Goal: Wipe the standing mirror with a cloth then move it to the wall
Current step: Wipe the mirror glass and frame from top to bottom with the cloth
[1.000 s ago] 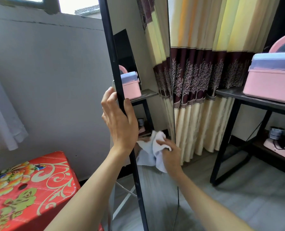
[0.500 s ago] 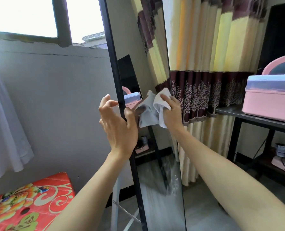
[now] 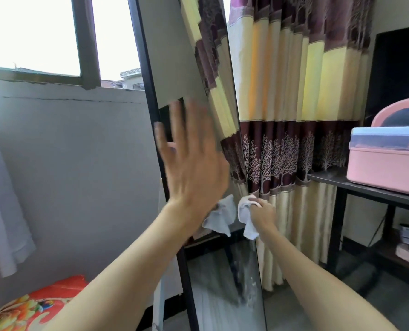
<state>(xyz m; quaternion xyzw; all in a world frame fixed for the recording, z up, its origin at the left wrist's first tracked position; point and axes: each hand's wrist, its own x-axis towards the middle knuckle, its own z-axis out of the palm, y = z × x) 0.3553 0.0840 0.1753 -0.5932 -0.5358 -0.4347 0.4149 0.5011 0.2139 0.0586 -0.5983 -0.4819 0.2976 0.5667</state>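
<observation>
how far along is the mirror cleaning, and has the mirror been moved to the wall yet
Wiping is under way: the right hand holds the white cloth at the mirror, while the left hand is open, fingers spread. Streaks low on the glass suggest wiping remains. The move to the wall has not begun.

We are in a lived-in room of a home: patterned curtains (image 3: 294, 130) hang at the far right, a window (image 3: 55, 37) opens far left, and a pink box (image 3: 387, 163) sits on a dark shelf (image 3: 366, 189).
</observation>
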